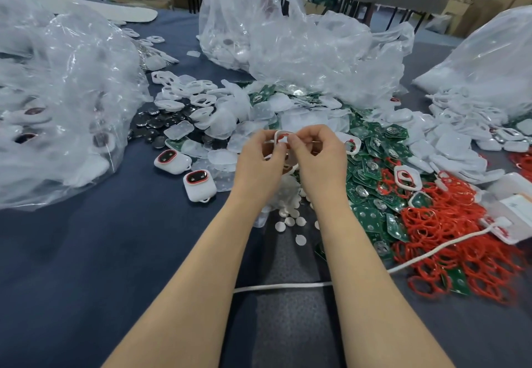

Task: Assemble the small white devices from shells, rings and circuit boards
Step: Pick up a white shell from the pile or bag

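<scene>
Left hand (260,160) and right hand (315,156) meet above the surface (115,252), both pinching a white shell (277,134) held upright between them; the red ring (283,136) lies at its top edge, just beside the right hand's fingertips.

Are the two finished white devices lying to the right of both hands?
No, the two finished white devices with red-ringed windows lie on the dark blue tablecloth, left of the left hand.
</scene>
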The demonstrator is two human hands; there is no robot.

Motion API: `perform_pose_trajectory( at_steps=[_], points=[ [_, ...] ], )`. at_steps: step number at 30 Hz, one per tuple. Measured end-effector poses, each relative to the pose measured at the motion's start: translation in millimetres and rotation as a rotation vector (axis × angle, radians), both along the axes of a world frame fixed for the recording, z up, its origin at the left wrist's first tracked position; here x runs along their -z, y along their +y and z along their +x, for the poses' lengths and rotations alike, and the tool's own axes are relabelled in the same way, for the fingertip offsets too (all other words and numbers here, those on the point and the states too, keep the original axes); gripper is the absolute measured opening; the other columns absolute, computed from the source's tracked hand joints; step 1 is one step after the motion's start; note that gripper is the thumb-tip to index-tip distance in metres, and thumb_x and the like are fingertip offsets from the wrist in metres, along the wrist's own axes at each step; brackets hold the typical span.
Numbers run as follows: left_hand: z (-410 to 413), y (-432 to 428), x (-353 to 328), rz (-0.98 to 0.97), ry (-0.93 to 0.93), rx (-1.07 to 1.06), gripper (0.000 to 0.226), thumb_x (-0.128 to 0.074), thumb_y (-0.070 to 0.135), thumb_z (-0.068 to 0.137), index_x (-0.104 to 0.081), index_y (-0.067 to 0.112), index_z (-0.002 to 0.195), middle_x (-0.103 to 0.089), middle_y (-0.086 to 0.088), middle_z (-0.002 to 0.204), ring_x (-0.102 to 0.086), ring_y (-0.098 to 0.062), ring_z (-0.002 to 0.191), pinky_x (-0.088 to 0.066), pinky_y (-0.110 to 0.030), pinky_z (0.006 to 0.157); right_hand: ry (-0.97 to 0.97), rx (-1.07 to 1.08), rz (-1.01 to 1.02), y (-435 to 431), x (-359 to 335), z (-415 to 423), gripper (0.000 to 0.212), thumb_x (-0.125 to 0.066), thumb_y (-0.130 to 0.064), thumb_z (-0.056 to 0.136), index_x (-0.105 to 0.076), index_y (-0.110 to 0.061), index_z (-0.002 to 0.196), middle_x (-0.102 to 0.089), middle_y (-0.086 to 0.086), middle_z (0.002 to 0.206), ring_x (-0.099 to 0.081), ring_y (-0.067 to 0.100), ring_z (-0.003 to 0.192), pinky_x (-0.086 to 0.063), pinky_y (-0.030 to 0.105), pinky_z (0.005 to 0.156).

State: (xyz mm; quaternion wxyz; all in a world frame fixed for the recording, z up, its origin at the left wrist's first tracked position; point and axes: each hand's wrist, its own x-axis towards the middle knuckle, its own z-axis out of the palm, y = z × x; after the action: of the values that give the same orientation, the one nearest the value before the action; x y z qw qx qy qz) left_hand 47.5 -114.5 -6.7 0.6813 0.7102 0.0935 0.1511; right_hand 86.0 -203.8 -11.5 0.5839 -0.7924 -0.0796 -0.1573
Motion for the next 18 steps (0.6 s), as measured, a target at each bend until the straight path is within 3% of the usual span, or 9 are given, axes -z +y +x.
perform_pose_trajectory(
  at_steps=[7,15,18],
  points=[
    [3.4,1.4,6.1,0.063,-0.001,-0.046,0.010,-0.050,0.010,0.098,-0.057,0.015,0.103,-0.069,-0.012,0.104,-0.067,-0.028,0.098,-0.054,-0.048,0.090,0.020,-0.027,-0.012,0.6,1.7,-1.3,0.020,-0.069,-0.016,0.085,-0.056,-0.025,0.073,-0.064,0.005,0.088,-0.056,0.009,0.073,-0.044,0.014,0.064],
    [1.5,1.7,7.2,0.123,-0.036,-0.030,0.010,-0.048,0.010,0.099,-0.055,0.017,0.102,-0.068,-0.009,0.103,-0.066,-0.024,0.097,-0.054,-0.045,0.089,0.007,-0.068,0.004,0.1,2.1,-3.3,0.018,-0.069,-0.014,0.085,-0.056,-0.019,0.075,-0.055,-0.011,0.069,-0.052,0.002,0.065,-0.043,0.012,0.061],
    [-0.5,1.3,5.3,0.122,-0.053,-0.007,0.009,-0.050,0.010,0.098,-0.055,0.015,0.103,-0.067,-0.010,0.103,-0.066,-0.025,0.098,-0.053,-0.046,0.090,0.008,-0.071,0.022,-1.2,1.4,-3.2,0.014,-0.068,-0.013,0.086,-0.056,-0.015,0.077,-0.055,-0.009,0.069,-0.053,0.007,0.067,-0.046,0.019,0.064]
  ],
)
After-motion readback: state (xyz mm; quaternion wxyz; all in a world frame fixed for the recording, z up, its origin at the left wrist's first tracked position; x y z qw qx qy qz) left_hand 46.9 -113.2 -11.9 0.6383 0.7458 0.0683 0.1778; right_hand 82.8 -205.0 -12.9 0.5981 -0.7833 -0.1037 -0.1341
